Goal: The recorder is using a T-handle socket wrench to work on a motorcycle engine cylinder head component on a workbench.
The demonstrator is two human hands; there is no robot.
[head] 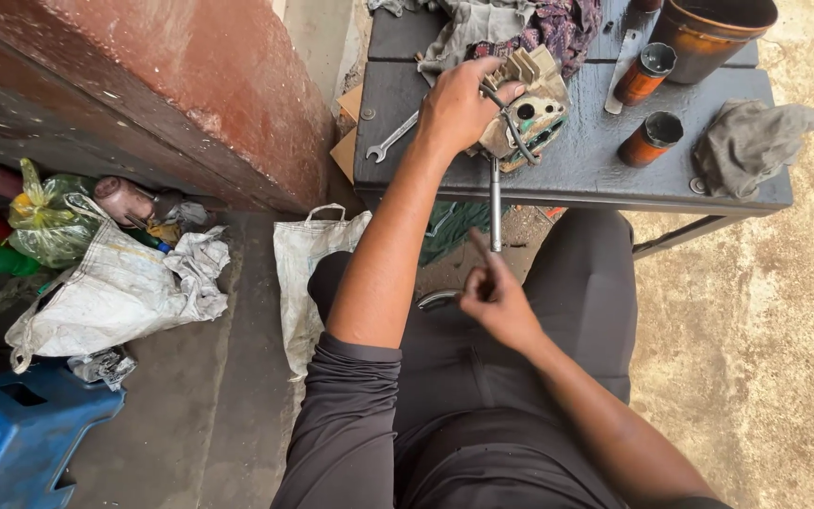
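Observation:
A dirty metal engine part [531, 113] with green patches sits on the dark bench [577, 174]. My left hand [459, 108] grips its left side and holds it down. A long steel tool shaft [496, 212] reaches from the part down past the bench's front edge. My right hand [494, 292] is at the shaft's lower end, fingers loosely curled with the forefinger raised; I cannot tell if it grips the shaft.
A spanner [390, 139] lies on the bench's left end. Two rusty cylinders [650, 139] and a rusty pot [708, 33] stand at the right, with a grey rag [751, 141]. White sacks [120, 283], a blue crate [16, 429] and clutter lie on the floor left.

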